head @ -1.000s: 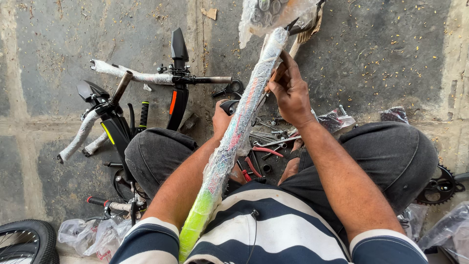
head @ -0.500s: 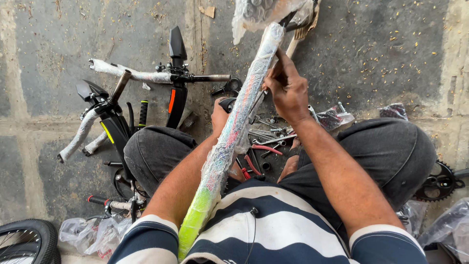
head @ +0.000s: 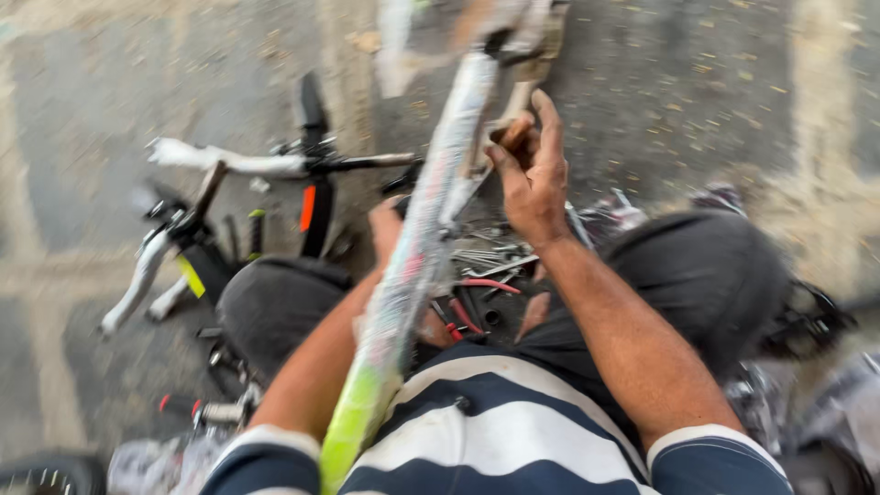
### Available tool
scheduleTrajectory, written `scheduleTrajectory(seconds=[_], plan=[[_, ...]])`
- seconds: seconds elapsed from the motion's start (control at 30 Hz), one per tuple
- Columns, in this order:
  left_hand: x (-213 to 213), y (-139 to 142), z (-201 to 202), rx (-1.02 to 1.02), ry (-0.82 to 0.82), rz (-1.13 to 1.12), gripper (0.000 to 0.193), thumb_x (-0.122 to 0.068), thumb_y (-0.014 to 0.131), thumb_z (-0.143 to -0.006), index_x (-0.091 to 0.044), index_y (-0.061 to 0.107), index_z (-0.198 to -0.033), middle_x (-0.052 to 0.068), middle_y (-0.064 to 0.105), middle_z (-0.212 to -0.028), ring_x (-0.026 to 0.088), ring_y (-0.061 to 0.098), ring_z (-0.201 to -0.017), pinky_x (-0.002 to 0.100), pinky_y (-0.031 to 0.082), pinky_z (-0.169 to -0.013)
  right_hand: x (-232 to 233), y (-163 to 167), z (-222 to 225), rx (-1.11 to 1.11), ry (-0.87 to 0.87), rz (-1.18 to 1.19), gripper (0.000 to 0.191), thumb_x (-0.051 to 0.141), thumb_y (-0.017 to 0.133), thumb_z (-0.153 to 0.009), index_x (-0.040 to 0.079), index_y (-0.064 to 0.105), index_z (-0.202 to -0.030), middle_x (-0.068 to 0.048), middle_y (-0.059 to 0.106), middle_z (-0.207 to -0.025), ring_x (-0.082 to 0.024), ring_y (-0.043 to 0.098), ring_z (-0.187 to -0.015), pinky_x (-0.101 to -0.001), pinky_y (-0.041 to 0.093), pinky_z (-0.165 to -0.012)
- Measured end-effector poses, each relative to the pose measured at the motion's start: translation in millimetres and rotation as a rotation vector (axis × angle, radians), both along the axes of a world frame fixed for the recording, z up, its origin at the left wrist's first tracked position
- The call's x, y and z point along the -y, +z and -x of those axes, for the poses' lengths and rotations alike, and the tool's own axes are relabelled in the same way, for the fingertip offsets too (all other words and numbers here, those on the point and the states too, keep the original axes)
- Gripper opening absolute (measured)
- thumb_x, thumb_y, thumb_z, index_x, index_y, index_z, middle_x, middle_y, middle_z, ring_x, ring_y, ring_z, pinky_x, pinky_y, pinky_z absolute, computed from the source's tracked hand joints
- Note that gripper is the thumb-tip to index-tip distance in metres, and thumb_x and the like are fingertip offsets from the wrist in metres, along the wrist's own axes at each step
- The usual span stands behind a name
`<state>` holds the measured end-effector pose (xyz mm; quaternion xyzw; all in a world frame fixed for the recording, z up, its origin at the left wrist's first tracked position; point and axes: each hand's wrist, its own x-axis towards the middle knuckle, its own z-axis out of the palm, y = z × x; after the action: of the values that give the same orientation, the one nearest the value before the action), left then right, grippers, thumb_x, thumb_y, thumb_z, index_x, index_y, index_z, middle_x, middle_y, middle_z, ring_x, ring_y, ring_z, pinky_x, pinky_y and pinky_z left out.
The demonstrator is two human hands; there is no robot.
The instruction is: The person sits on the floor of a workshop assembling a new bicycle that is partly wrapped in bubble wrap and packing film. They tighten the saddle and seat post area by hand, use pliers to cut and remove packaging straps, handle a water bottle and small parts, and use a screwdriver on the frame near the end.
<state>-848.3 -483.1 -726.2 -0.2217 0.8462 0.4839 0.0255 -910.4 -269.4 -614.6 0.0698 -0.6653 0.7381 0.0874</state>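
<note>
— Since half a second ago the view has swung and blurred, and the right hand (head: 532, 174) has loosened: it was wrapped over the long wrapped tube (head: 412, 266), now its fingers are spread and lifted beside it.

— So it has let go?

— Mostly. The palm faces the tube near its upper end, fingers open wide; thumb and fingertips look close to the plastic wrap, but the blur hides whether they touch.

— And the tube itself?

— One tube, wrapped in clear film, with a yellow-green lower end. It runs from the striped shirt (head: 513, 431) up between the knees, leaning away towards the top of the view, where torn wrapping (head: 513, 23) hangs off it.

— What about the left hand (head: 387, 229)?

— It sits behind the tube about halfway up. Only part of it shows, so I cannot tell whether it is clenched on the tube or just resting against it.

— Other things, counted?

— One bicycle frame (head: 197, 266) lying on the pavement at the left, with one handlebar (head: 247, 163) across it. Part of one tyre (head: 46, 477) at the bottom left corner. A heap of tools (head: 486, 266) between the legs, too smeared to count.
</note>
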Motion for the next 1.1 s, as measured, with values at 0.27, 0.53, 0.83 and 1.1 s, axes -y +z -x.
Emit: scheduleTrajectory(seconds=[0.27, 0.53, 0.83, 1.1], plan=[[41.0, -59.8, -16.7, 0.285, -0.281, -0.382, 0.048, -0.040, 0.064, -0.102, 0.000, 0.069, -0.128, 0.005, 0.071, -0.117, 0.015, 0.062, -0.109, 0.029, 0.046, -0.097, -186.1, 135.0, -133.4, -0.360, -0.624, 0.159, 0.028, 0.004, 0.058, -0.104, 0.008, 0.051, -0.130, -0.004, 0.059, -0.101, -0.013, 0.058, -0.081, -0.0301, 0.056, -0.076], [53.5, -23.5, -37.9, -0.063, -0.396, -0.055, 0.064, -0.034, 0.083, -0.090, 0.000, 0.050, -0.133, 0.006, 0.056, -0.120, 0.014, 0.055, -0.103, 0.025, 0.045, -0.087, -339.4, -78.8, -255.6, 0.731, -0.810, -0.607, 0.012, 0.013, 0.064, -0.104, 0.007, 0.054, -0.109, 0.002, 0.067, -0.095, -0.011, 0.066, -0.084, -0.0300, 0.054, -0.074], [58.7, -18.1, -54.6, 0.033, -0.382, -0.088, 0.075, -0.035, 0.087, -0.091, 0.005, 0.039, -0.133, 0.018, 0.048, -0.127, 0.027, 0.055, -0.115, 0.038, 0.048, -0.095, -232.9, -261.3, -351.9, 1.136, -0.606, -0.680, 0.040, 0.030, 0.071, -0.087, 0.011, 0.060, -0.121, -0.022, 0.073, -0.110, -0.041, 0.070, -0.106, -0.0501, 0.054, -0.090], [28.4, 23.6, -42.9, -0.055, -0.697, 0.524, 0.092, -0.046, 0.083, -0.089, 0.010, 0.043, -0.149, 0.033, 0.054, -0.136, 0.047, 0.058, -0.124, 0.052, 0.048, -0.101, -224.9, -254.4, -358.7, 1.346, -0.277, -0.863, 0.036, 0.028, 0.069, -0.088, 0.010, 0.063, -0.119, -0.020, 0.072, -0.114, -0.041, 0.065, -0.112, -0.0530, 0.051, -0.095]])
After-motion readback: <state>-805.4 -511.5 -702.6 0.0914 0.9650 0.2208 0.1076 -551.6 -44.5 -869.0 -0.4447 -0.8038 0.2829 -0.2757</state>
